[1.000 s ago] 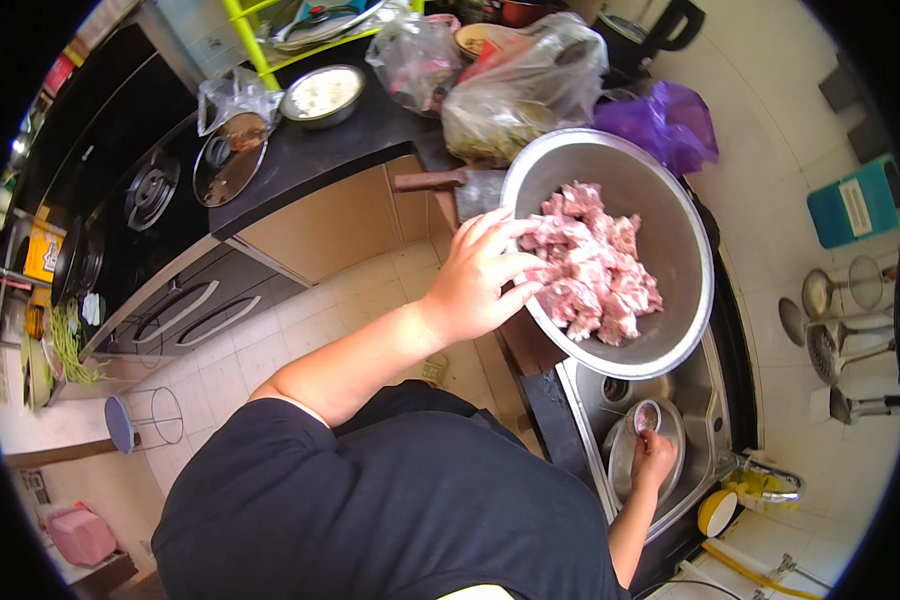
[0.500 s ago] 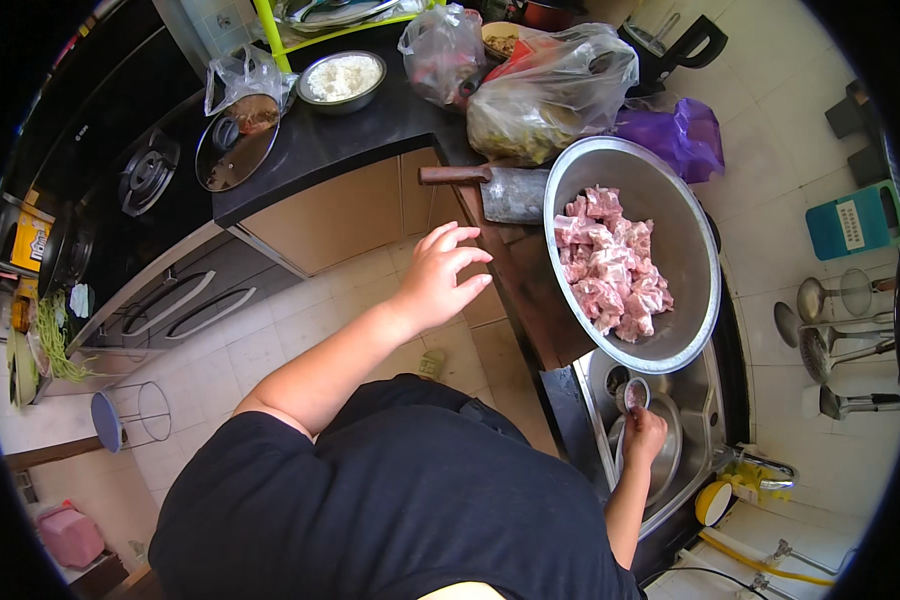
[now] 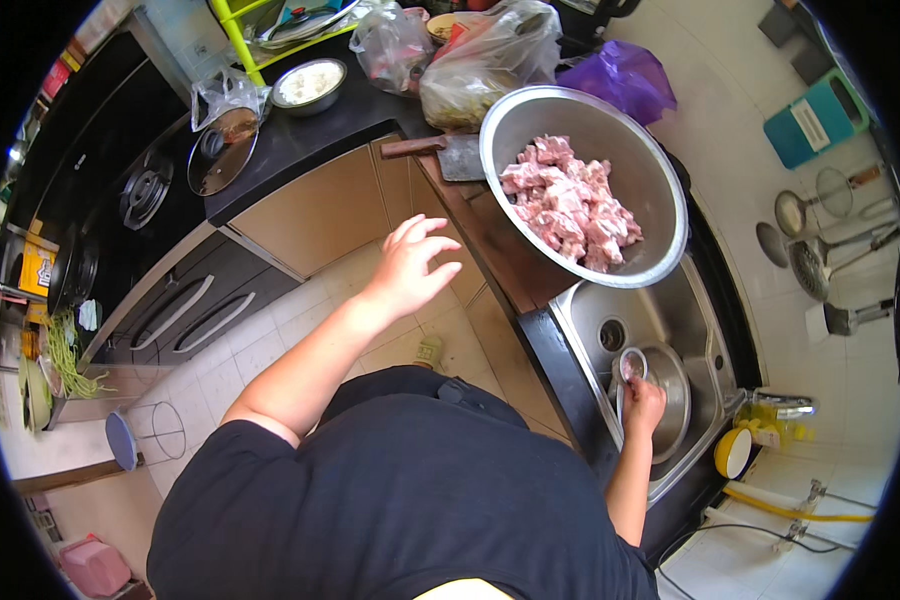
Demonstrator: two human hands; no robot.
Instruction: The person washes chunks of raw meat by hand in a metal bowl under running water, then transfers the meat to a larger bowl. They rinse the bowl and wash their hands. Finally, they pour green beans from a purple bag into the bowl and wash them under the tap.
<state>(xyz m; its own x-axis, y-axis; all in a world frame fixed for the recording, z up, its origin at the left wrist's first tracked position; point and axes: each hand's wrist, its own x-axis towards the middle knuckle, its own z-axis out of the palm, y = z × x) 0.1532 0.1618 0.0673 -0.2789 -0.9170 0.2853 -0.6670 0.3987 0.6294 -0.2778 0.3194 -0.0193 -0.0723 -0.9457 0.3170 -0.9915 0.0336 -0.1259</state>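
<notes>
Over the sink, right fingers pinched a small pale-rimmed vessel; pink meat lay beyond spread left fingers.

Meat in basin, right hand over sink

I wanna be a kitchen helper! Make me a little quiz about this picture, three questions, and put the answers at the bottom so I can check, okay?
1. Multiple choice: what is inside the big metal basin?
a) whole eggs
b) pieces of raw meat
c) orange carrots

2. True or false: the person's left hand is touching the big metal basin.

3. Fill in the missing word: the person's right hand is over the metal ____.

Key:
1. b
2. False; it is apart from the basin, with its fingers spread.
3. sink
</notes>
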